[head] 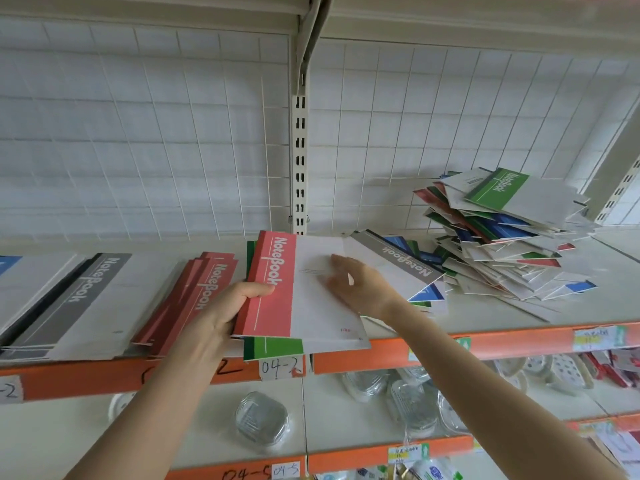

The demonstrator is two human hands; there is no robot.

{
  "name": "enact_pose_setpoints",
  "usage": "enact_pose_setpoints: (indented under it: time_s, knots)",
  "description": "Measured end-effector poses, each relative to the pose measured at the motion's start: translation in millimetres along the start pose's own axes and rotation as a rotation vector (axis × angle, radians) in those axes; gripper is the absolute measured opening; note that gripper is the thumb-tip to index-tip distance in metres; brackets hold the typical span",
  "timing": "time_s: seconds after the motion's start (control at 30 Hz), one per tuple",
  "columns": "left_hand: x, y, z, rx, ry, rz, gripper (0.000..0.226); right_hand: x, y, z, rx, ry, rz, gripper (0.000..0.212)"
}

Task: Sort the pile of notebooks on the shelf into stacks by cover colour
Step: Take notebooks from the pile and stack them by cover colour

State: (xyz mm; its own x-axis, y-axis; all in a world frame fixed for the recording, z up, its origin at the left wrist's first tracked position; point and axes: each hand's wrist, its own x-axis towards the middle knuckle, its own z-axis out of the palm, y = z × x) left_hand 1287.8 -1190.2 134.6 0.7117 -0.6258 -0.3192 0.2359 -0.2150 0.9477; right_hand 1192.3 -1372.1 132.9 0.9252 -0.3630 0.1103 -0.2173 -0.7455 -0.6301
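Left hand [225,306] grips one red notebook [277,289] by its spine at the shelf [616,268] front edge, above a green notebook [273,346]. Right hand [353,282] rests on its cover, fingers spread. One jumbled pile [512,244] sits toward the right end; a red stack [194,292] and a grey stack [69,299] lie left, against a white wire grid [138,133].

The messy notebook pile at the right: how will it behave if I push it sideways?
Probably it slides apart: the pile is skewed, with covers sticking out. The green notebook on top lies tilted, so it may slip off first.
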Motion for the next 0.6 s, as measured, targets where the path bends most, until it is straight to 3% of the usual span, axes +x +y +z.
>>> enact_pose_setpoints:
  time_s: [0.1, 0.27, 0.5, 0.6]
  knots:
    - [-4, -3, -1, -0.087, 0.073, 0.005, 0.01, 10, 19, -3, -0.157, 0.083, 0.091, 0.044]
    - [-5, -6, -8, -0.203, 0.164, -0.013, 0.011, 30, 62, -11, -0.553, -0.059, 0.401, 0.057]
    - [-7, -5, -12, -0.184, 0.21, -0.005, 0.009, 26, 56, -10, -0.862, 0.032, 0.217, 0.026]
    - [-7, -5, -14, -0.178, 0.223, -0.012, 0.011, 26, 50, -21, -0.748, 0.143, 0.26, 0.028]
